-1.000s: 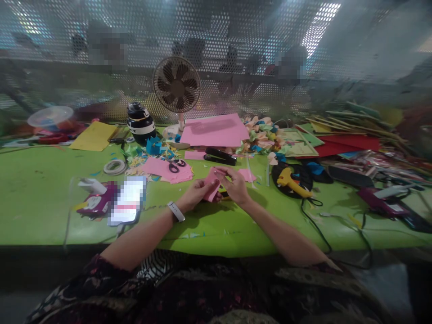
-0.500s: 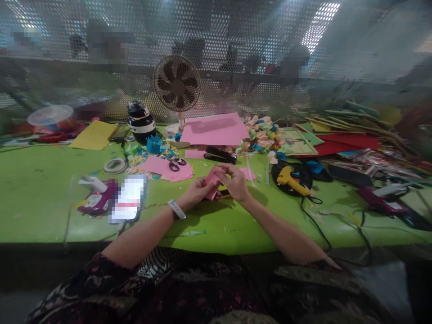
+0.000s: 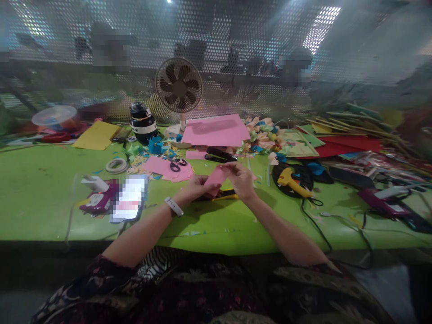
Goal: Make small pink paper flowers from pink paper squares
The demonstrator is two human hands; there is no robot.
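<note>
A small piece of pink paper (image 3: 216, 179) is held between both hands above the green table. My left hand (image 3: 195, 189) grips its lower left part, the thumb lying over the front. At its upper right corner my right hand (image 3: 240, 179) pinches the paper with thumb and fingertips. Beneath the hands lies a yellow and black tool (image 3: 228, 194), partly covered, its kind unclear. Just beyond the hands rests a black stapler (image 3: 221, 155). To the left, dark-handled scissors (image 3: 178, 164) lie on pink paper pieces (image 3: 162, 168).
A phone (image 3: 129, 198), a maroon device (image 3: 99, 198) and a tape roll (image 3: 116, 165) are at left. A yellow glue gun (image 3: 293, 182) with a cord lies at right. Behind stand a fan (image 3: 179, 85), a black bottle (image 3: 143, 123), pink sheets (image 3: 216, 130) and paper flowers (image 3: 263, 132).
The pink paper has been turned and now looks flatter and wider between the hands. My right hand has shifted slightly right, and more of the yellow and black tool shows.
</note>
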